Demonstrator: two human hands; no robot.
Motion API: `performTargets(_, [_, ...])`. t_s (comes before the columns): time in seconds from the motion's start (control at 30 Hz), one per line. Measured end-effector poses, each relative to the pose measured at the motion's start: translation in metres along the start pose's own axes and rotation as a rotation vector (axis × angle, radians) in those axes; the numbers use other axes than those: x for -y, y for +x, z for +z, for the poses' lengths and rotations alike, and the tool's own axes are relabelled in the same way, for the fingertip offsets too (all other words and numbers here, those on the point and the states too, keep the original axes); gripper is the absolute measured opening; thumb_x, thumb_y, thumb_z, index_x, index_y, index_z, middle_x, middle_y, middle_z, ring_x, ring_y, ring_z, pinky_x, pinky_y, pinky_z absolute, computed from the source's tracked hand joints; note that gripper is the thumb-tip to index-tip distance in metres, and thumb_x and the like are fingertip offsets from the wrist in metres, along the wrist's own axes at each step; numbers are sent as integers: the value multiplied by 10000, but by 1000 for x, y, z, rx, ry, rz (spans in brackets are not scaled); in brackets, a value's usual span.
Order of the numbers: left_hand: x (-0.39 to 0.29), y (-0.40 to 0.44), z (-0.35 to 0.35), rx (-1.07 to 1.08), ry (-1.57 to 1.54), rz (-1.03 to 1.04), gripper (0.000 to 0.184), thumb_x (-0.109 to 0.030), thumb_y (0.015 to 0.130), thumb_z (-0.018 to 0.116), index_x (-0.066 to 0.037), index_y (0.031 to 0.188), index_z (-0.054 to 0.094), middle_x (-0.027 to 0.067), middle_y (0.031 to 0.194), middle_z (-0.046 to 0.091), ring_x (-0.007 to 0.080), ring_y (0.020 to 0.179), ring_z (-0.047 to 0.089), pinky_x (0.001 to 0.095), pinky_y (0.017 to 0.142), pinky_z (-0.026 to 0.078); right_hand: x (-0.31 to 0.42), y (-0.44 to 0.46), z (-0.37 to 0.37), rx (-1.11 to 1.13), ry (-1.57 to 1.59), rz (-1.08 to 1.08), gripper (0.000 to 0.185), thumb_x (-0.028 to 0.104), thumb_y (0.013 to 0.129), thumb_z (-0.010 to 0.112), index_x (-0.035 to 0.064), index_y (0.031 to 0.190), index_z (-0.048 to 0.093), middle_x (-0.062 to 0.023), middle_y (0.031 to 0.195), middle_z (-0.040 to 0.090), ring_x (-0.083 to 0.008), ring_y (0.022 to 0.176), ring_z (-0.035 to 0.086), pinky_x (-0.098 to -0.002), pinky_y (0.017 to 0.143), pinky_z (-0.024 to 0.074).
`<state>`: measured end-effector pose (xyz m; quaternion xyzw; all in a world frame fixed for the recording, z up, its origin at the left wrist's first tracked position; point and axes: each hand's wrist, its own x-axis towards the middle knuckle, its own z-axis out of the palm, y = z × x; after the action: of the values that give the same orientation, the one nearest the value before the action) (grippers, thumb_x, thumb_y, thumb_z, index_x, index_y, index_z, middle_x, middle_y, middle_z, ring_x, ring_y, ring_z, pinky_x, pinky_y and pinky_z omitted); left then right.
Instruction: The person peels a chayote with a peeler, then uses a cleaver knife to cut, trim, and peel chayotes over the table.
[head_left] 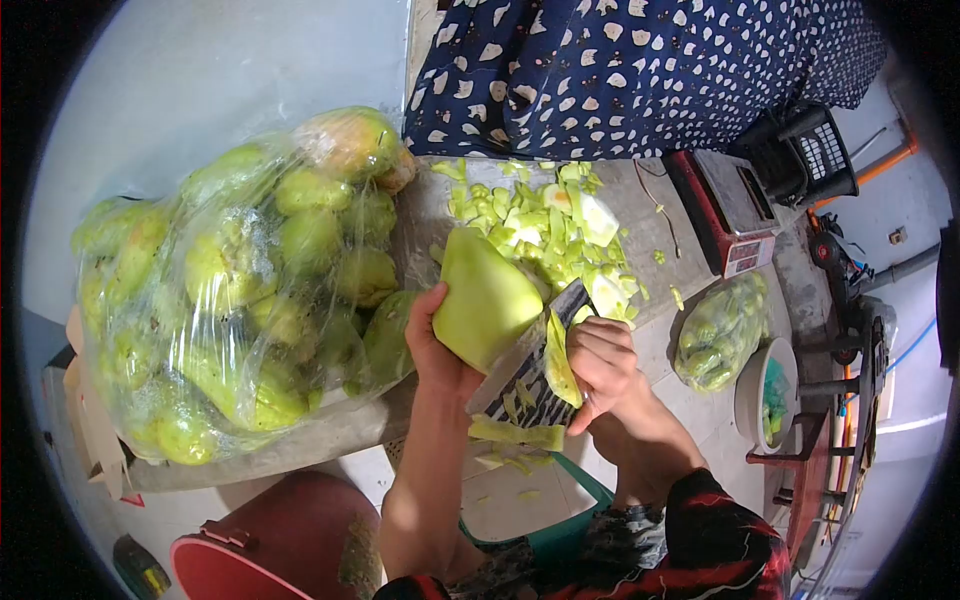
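Observation:
My left hand is wrapped around the near end of a large green papaya, whose smooth pale surface looks peeled. Closed fingers of my right hand grip a knife with a broad, dark-streaked blade; its handle is hidden in the fist. The blade lies against or close beside the papaya's right side; I cannot tell whether it touches. A curled strip of green peel hangs along the blade near my right fingers. Another flat strip of peel lies at the blade's lower end.
A clear plastic bag of green papayas fills the counter's left. Peelings are heaped beyond my hands. Rightward are a red scale, a smaller filled bag and a white bucket. A red bucket stands below left.

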<state>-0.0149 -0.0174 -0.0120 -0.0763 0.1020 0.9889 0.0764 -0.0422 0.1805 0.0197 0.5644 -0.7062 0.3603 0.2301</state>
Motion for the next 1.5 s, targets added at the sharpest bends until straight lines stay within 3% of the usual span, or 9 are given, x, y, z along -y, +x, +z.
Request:
performTargets(0.2, [5, 5, -13, -39, -16, 28, 630, -449, 877, 442, 17, 1296, 504, 205, 1237, 582, 306, 1081, 595, 406, 967, 455, 0, -6, 1, 13, -38, 32, 741, 763, 803, 484, 69, 573, 362, -43, 532, 314, -224, 422, 371, -337, 397, 271])
performTargets(0.3, [2, -2, 3, -11, -68, 30, 644, -451, 871, 453, 15, 1315, 488, 220, 1251, 566, 318, 1088, 591, 426, 968, 460, -7, -20, 2, -18, -13, 444, 741, 760, 846, 414, 67, 585, 389, -53, 502, 318, -246, 401, 372, -356, 395, 293])
performTargets(0.63, [-11, -2, -12, 130, 64, -92, 718, -461, 825, 487, 12, 1363, 433, 257, 1268, 539, 351, 1073, 603, 456, 912, 511, 6, -3, -11, 31, 106, 179, 731, 737, 823, 494, 55, 574, 412, -64, 518, 354, -261, 411, 397, -362, 407, 320])
performTargets(0.77, [-18, -4, -11, 133, -49, -68, 720, -451, 829, 486, 14, 1374, 421, 267, 1276, 529, 360, 1079, 601, 460, 920, 509, -2, -14, -6, 86, -50, 539, 723, 737, 834, 469, 52, 607, 434, -88, 498, 373, -292, 416, 420, -387, 414, 345])
performTargets(1.0, [-11, -8, 1, 194, -117, -159, 663, -394, 803, 548, 25, 1313, 488, 227, 1182, 603, 345, 1010, 638, 450, 868, 539, 11, 1, -15, 97, -95, 279, 718, 750, 825, 467, 85, 565, 392, -65, 491, 346, -275, 405, 405, -382, 401, 326])
performTargets(1.1, [-8, -9, 0, 326, -182, -196, 586, -314, 839, 529, 50, 1296, 481, 196, 1141, 633, 280, 974, 661, 392, 846, 548, -10, -18, -1, 65, -178, 697, 715, 709, 868, 431, 45, 602, 422, -105, 495, 411, -323, 426, 467, -404, 422, 376])
performTargets(1.27, [-9, -9, 0, 163, -149, -174, 542, -337, 769, 583, 33, 1165, 592, 187, 1042, 673, 311, 898, 674, 414, 816, 554, -2, -15, -5, 1, -97, 508, 691, 680, 876, 451, 19, 702, 553, -90, 493, 417, -313, 433, 491, -389, 437, 398])
performTargets(1.37, [-9, -11, 11, 177, -85, -150, 567, -292, 839, 546, 55, 1283, 487, 192, 1105, 647, 279, 929, 674, 390, 812, 562, 1, -11, -19, 141, -66, 397, 686, 663, 876, 472, 1, 778, 626, -92, 471, 418, -323, 424, 489, -392, 439, 416])
performTargets(1.5, [-8, -9, 3, 198, 7, -174, 574, -286, 833, 552, 47, 1296, 482, 193, 1115, 644, 281, 947, 669, 400, 832, 557, -26, -29, -10, 112, -277, 858, 658, 622, 890, 487, -1, 683, 531, -149, 481, 461, -363, 461, 512, -422, 457, 407])
